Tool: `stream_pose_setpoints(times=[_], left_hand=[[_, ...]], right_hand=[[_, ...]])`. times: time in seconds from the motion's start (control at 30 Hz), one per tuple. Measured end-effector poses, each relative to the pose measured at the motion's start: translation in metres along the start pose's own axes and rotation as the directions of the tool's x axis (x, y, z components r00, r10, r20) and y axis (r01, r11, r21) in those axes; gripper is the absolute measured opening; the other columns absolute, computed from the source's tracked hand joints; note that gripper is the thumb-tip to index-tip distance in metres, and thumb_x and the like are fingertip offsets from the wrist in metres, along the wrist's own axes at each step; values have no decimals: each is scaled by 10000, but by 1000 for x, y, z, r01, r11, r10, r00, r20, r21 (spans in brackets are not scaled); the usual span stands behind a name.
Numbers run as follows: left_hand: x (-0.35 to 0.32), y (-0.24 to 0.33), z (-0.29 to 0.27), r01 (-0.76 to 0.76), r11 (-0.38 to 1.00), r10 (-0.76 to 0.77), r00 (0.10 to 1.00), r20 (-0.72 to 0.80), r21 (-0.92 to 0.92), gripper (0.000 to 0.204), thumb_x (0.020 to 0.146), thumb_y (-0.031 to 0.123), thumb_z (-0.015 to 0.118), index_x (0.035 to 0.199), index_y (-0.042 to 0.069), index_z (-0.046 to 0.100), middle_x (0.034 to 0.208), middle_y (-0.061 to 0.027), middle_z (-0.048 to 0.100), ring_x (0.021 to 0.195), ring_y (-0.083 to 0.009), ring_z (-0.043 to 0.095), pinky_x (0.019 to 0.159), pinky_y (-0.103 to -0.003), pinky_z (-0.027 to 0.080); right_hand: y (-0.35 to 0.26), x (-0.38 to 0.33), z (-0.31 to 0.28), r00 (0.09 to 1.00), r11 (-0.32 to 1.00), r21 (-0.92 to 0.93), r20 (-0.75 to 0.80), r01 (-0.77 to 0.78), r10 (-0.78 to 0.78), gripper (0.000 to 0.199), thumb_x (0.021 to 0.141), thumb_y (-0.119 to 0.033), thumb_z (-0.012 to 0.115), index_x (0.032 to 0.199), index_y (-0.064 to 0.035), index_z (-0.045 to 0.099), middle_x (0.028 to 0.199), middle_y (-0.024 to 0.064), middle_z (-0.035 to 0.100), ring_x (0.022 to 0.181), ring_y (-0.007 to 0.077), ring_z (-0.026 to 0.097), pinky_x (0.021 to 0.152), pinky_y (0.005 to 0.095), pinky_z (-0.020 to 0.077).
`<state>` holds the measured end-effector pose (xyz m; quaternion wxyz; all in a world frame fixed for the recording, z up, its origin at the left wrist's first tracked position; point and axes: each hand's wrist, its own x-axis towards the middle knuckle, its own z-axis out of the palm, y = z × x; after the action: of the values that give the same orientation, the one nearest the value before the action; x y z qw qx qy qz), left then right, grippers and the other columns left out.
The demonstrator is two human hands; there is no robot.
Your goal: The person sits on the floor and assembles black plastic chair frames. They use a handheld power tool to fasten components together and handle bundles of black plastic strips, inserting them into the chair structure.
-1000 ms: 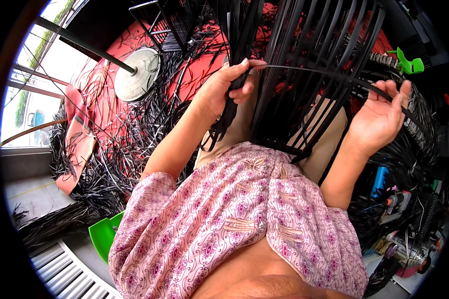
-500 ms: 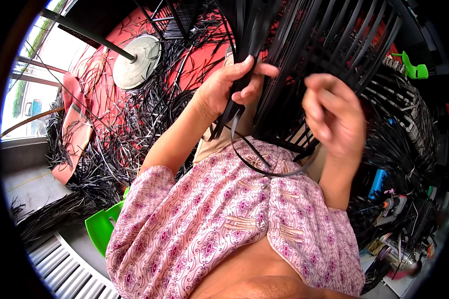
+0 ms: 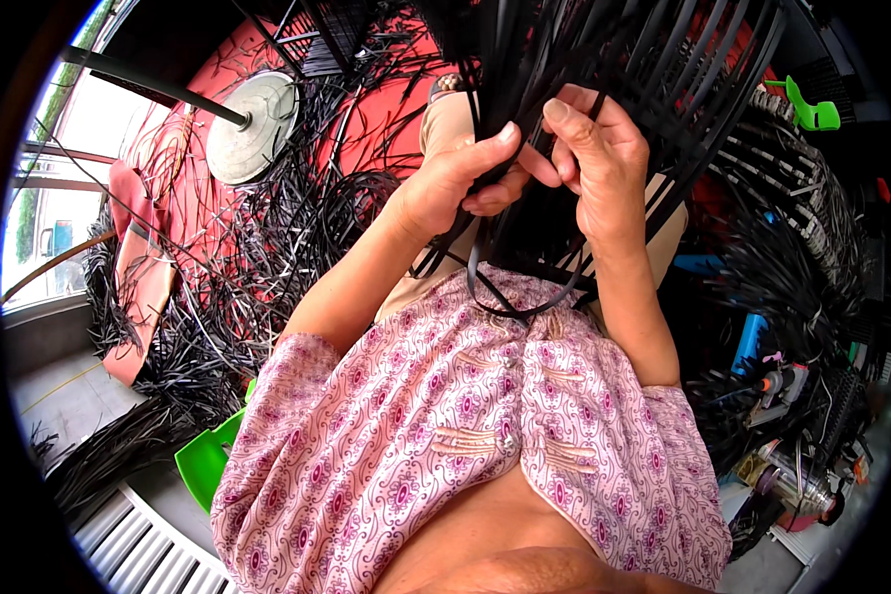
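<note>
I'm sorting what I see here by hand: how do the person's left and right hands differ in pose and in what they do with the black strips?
The left hand pinches a black strip between thumb and fingers, palm turned right; the right hand shows its back, fingers curled in among the upright strips. The left hand sits slightly lower than the right hand. Both are bare, raised before the chest, and touching each other.

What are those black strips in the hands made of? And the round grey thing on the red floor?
The black strips look like plastic or synthetic cane: flat, even in width, slightly glossy, and one bends in a smooth loop below the left hand and right hand without kinking. The round grey thing looks like dull metal or stone, maybe a stand's base; a dark pole rises from it. I cannot tell for sure.
</note>
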<state>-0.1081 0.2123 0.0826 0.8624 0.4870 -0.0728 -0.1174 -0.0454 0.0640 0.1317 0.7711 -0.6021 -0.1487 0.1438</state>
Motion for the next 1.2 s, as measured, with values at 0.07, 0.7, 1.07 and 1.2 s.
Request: stream_pose_setpoints(times=[0.07, 0.7, 1.07, 1.2], left_hand=[[2, 0, 3, -7, 997, 8, 1000, -10, 79, 597, 1013, 500, 355, 970, -13, 658, 499, 53, 332, 421, -47, 257, 424, -217, 223], [6, -12, -7, 36, 975, -42, 999, -21, -219, 643, 1021, 508, 310, 860, -15, 648, 448, 59, 339, 366, -48, 248, 383, -214, 210], [8, -15, -12, 21, 974, -2, 997, 82, -226, 663, 1025, 499, 294, 867, -39, 647, 444, 55, 306, 355, -61, 246, 367, -215, 226], [9, -14, -8, 45, 981, -33, 997, 63, -188, 661, 1025, 499, 297, 875, -39, 650, 446, 56, 311, 361, -58, 249, 371, -214, 225]], right_hand=[[7, 3, -2, 1000, 1000, -16, -9, 27, -27, 188, 855, -112, 716, 983, 12, 658, 703, -17, 583, 517, 21, 460, 480, 175, 363], [12, 0, -17, 979, 957, 266, 193, -117, 65, 211, 897, -106, 622, 1085, -14, 645, 875, 46, 689, 599, 31, 550, 459, 159, 348], [25, 0, -2, 970, 961, -135, 12, 243, -244, 196, 860, 18, 668, 1056, 8, 653, 828, -10, 639, 648, 14, 533, 568, 175, 431], [29, 1, -4, 949, 938, -156, -7, 309, -314, 215, 833, 13, 712, 1039, 8, 651, 790, -28, 602, 657, 9, 509, 582, 170, 418]])
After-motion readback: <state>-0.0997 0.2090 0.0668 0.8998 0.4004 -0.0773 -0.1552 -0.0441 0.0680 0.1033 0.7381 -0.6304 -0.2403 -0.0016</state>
